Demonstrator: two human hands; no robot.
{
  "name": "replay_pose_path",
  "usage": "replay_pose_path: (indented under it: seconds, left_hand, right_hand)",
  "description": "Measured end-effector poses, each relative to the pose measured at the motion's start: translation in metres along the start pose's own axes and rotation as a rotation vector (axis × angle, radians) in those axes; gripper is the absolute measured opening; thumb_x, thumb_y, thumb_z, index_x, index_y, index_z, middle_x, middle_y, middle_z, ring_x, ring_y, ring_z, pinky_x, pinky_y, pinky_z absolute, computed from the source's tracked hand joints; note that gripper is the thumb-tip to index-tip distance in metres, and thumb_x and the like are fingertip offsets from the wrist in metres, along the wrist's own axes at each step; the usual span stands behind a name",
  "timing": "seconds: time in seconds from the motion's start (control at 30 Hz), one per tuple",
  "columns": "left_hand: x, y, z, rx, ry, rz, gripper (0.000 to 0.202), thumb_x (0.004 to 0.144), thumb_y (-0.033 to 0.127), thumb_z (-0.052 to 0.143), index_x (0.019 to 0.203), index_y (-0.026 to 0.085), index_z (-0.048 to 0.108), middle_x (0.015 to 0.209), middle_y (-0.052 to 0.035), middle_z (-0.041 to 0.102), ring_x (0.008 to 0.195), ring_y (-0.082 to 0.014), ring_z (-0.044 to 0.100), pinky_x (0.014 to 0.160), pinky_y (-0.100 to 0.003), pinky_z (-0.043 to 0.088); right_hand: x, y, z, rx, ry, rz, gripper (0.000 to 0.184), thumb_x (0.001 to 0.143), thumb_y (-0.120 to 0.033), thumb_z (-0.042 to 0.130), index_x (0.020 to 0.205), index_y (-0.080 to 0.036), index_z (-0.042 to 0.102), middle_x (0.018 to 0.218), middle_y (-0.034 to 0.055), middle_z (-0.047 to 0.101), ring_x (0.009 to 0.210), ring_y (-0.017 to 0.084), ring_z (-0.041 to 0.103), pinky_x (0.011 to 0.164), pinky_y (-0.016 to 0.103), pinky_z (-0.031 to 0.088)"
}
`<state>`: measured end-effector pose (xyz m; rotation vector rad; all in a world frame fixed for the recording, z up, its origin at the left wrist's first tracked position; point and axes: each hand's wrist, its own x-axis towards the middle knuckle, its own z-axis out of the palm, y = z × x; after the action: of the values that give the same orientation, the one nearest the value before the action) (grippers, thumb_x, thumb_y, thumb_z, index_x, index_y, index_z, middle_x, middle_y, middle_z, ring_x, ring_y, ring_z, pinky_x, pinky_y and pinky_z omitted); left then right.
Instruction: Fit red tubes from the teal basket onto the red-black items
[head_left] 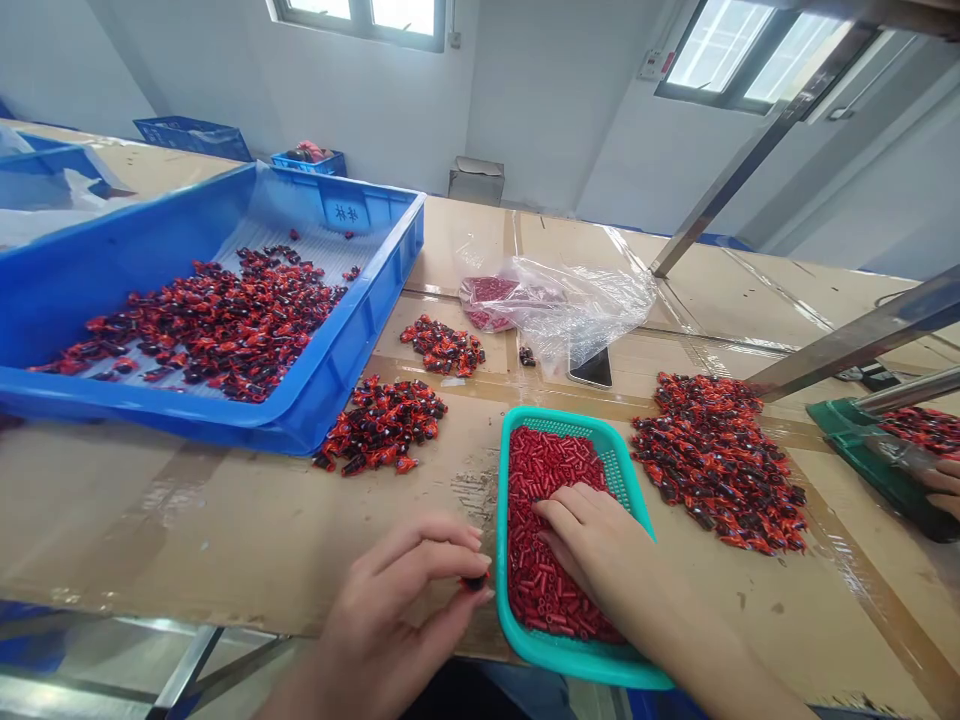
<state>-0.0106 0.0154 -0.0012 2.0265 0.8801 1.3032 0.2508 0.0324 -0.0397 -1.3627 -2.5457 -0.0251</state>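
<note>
My left hand (409, 610) hovers near the table's front edge, thumb and fingers pinched on a small dark part (475, 581). My right hand (592, 545) rests inside a teal basket (504, 520) full of small red tubes (544, 470), its fingers curled down into them; whether it holds one is hidden. A large heap of red-and-black parts (716, 460) lies just right of the basket. Two smaller heaps (382, 425) (442, 347) lie to the left of it.
A big blue tray (360, 330) with more red-and-black parts stands at the left. A clear plastic bag (562, 305) with red pieces and a phone (592, 368) lie behind the basket. Another person's hand (946, 485) and a green tray (862, 450) are at the right edge, under slanted metal bars (847, 345).
</note>
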Motion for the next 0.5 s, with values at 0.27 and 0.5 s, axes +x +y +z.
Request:
replay_pose_path:
  seconds: [0.27,0.5]
  left_hand:
    - [-0.005,0.006,0.007,0.044,0.029,0.058,0.029,0.090,0.000,0.066,0.111,0.019,0.062,0.098,-0.0008,0.078,0.090,-0.0107,0.076,0.094,-0.023,0.055]
    - [-0.005,0.015,0.007,0.180,0.009,0.121,0.034,0.087,-0.009,0.060,0.105,0.020,0.058,0.097,0.0012,0.081,0.089,-0.0092,0.079,0.097,-0.028,0.046]
  right_hand:
    - [-0.001,-0.006,-0.025,0.206,0.112,0.000,0.019,0.107,-0.021,0.055,0.105,-0.019,0.074,0.093,0.0073,0.074,0.083,0.021,0.071,0.074,0.034,0.062]
    - [-0.001,-0.034,-0.053,0.563,0.090,0.064,0.014,0.108,-0.021,0.054,0.099,-0.022,0.065,0.088,0.0011,0.071,0.080,0.016,0.066,0.072,0.027,0.055]
